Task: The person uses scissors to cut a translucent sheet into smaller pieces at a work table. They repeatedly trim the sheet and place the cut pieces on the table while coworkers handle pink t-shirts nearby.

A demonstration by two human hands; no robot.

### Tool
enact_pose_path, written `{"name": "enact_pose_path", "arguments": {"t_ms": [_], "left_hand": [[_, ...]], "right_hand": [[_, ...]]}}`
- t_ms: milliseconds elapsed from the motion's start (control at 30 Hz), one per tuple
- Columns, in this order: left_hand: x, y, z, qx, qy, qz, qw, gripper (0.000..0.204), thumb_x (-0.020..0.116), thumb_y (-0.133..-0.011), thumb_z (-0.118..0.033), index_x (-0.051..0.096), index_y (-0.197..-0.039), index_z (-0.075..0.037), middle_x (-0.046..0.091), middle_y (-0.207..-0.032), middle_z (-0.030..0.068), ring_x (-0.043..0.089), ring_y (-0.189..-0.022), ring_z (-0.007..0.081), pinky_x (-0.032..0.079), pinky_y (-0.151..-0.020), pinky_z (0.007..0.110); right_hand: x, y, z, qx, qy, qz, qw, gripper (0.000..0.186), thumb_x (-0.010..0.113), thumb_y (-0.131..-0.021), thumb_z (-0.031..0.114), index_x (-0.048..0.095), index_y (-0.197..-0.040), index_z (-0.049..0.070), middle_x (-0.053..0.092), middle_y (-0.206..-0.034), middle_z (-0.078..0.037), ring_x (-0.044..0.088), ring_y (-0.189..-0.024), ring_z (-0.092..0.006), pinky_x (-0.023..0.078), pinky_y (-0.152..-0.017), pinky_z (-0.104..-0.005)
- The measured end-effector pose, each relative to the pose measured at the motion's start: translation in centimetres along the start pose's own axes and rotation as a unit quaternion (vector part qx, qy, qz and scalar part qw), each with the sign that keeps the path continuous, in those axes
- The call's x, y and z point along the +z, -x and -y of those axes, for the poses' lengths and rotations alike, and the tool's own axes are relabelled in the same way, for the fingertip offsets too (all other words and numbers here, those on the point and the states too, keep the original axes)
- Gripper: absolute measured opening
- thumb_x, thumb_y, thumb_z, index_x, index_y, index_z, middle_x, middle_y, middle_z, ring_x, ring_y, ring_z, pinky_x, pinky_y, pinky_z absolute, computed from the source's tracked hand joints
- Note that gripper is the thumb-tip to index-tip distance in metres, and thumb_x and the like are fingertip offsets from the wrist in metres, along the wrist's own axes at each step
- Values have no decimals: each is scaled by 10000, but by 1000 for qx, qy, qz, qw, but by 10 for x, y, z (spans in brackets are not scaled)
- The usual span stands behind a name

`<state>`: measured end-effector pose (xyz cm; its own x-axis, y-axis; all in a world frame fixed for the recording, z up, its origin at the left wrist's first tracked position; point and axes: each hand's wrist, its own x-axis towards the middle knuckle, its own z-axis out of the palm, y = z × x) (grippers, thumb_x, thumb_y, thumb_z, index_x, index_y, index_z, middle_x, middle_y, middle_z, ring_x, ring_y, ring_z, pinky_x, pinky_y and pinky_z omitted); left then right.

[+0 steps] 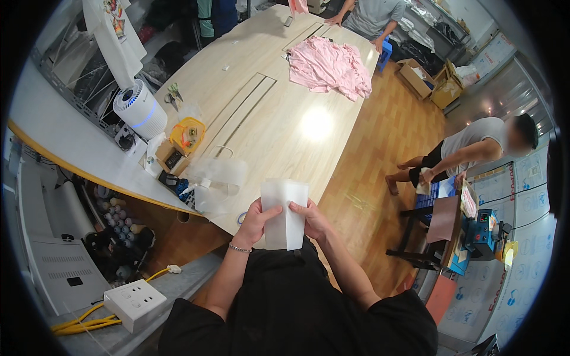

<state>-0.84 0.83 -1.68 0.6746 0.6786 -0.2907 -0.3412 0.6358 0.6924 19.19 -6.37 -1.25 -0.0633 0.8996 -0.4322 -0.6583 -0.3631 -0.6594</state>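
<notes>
A whitish sheet of paper or thin film [285, 228] is held upright in front of my body, with a vertical fold or edge near its middle. My left hand [261, 218] grips its left side, thumb on the front face. My right hand [306, 216] grips the right side, also with the thumb pressed on it. Just beyond is the near end of the pale wooden table [297, 160], where clear plastic sheets [219, 178] lie to the left.
Pink fabric [326, 65], scissors [173, 97], a yellow basket [187, 133] and a white purifier [139, 110] lie on or beside the table. A power strip [133, 305] is lower left. One person [371, 18] stands far back; another [475, 145] bends at a machine [481, 234] right.
</notes>
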Motion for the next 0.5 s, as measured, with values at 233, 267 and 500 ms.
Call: {"name": "enact_pose_path", "arguments": {"t_ms": [233, 267, 500], "left_hand": [[10, 3, 5, -23, 13, -25, 999, 313, 709, -1035, -71, 675, -1342, -22, 752, -1237, 60, 724, -1097, 166, 586, -957, 340], [12, 4, 4, -26, 12, -33, 999, 321, 708, -1036, -72, 670, -1351, -23, 749, -1247, 62, 722, -1106, 170, 586, -963, 345], [9, 15, 11, -57, 39, -45, 997, 370, 724, -1043, -109, 640, -1393, -24, 733, -1294, 76, 704, -1159, 193, 575, -1002, 374]], "right_hand": [[2, 6, -14, -25, 6, -21, 999, 575, 675, -1094, 208, 412, -1584, 63, 598, -1474, -142, 624, -1307, -256, 557, -1082, -439], [0, 6, -15, -29, 2, -14, 999, 561, 662, -1101, 211, 416, -1583, 63, 598, -1473, -139, 616, -1318, -258, 550, -1091, -442], [-5, 7, -21, -48, -17, -21, 998, 617, 549, -1128, 483, 455, -1565, 57, 617, -1450, -133, 615, -1315, -276, 524, -1111, -467]]}}
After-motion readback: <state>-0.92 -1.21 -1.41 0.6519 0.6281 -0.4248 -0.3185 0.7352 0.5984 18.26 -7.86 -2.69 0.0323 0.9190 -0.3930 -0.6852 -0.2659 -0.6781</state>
